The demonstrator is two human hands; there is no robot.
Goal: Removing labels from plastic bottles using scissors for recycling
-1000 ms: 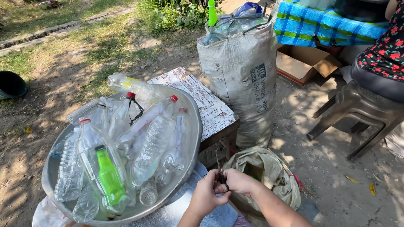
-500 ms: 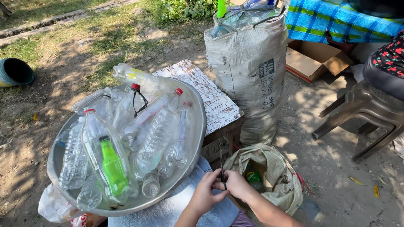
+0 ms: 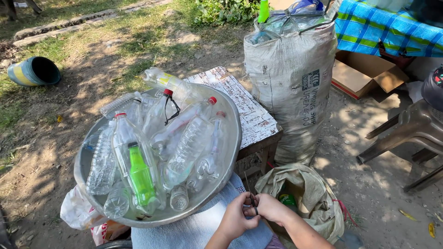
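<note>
a metal basin [image 3: 87, 161] heaped with clear bottles [image 3: 189, 147] and one green bottle [image 3: 140, 177] sits left, resting on a white table [image 3: 251, 117]. just below its rim, the left hand [image 3: 236, 217] and right hand [image 3: 272, 208] meet, fingers of both pinching a thin dark strip [image 3: 251, 198]. right of them lie an open sack [image 3: 309, 193] and a tall full sack [image 3: 293, 87].

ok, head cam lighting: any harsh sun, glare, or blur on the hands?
Head view: hard sunlight with dappled shade across the dirt; bright glints on the clear bottles in the metal basin. Both hands, left hand and right hand, are sunlit and sharp; the thin dark item pinched between them is too small to identify.
</note>
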